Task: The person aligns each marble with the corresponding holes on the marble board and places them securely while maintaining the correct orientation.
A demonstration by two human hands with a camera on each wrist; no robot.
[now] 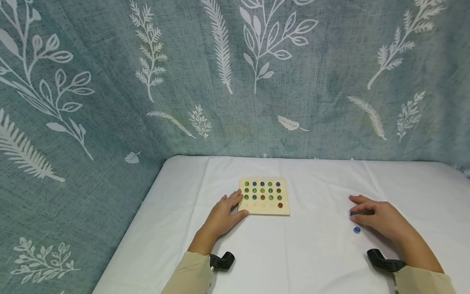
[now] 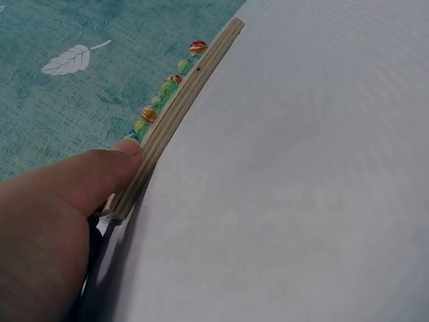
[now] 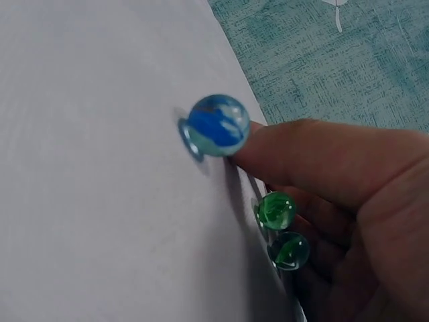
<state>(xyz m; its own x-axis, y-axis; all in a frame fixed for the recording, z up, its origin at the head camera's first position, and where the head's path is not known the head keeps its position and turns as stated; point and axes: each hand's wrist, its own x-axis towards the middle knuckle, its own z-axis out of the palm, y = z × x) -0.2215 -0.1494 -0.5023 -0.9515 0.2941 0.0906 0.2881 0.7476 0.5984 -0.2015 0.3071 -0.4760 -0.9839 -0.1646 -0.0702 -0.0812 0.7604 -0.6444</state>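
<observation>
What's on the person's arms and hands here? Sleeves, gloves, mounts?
Both hands are bare: no gloves, rings or watch visible on the left hand or right hand. Each forearm wears a beige long sleeve ending at the wrist. A black, angular camera mount sits at each wrist. No cables or markings visible.

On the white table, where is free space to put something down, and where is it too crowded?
Free: the white cloth between the square wooden marble board and the right hand, the near strip between both wrists, and the far band behind the board. Crowded: beside the right hand, where loose blue glass marbles lie, and the board's left edge, which the left hand touches.
</observation>
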